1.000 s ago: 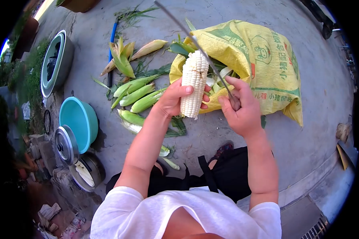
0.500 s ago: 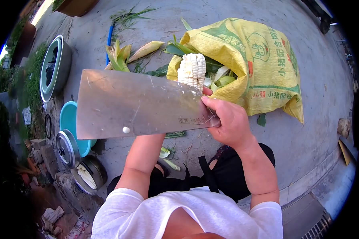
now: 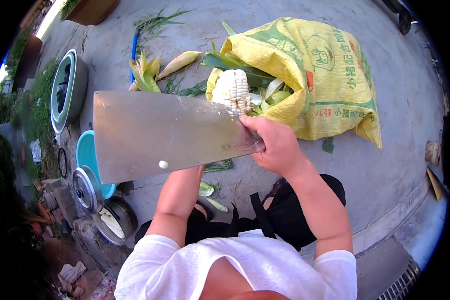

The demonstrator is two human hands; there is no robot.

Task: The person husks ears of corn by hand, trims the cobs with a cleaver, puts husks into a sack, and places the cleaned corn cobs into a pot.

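My right hand [image 3: 276, 144] is closed round the handle end of a broad cleaver [image 3: 170, 132], its thumb on the blade's upper corner. The blade lies flat across the view, with one loose white kernel [image 3: 163, 164] on it. Just beyond its upper edge a white corn cob [image 3: 231, 89] stands tilted, some of its rows stripped on the right side. My left forearm [image 3: 177, 202] reaches up behind the blade, which hides my left hand. The cob's lower end goes behind the blade there, held up off the ground.
A yellow sack [image 3: 330, 75] lies with its mouth towards me, green husks [image 3: 275, 97] inside. Husked leaves [image 3: 147, 72] and a blue rod [image 3: 134, 57] lie beyond. At left are a large tub [image 3: 77, 95], a turquoise basin [image 3: 87, 152], a pot lid [image 3: 88, 189] and a pot [image 3: 127, 212].
The cob, cleaver and right hand have shifted a little left. The cob has turned, showing more of its stripped side. The loose kernel has slid slightly right on the blade.
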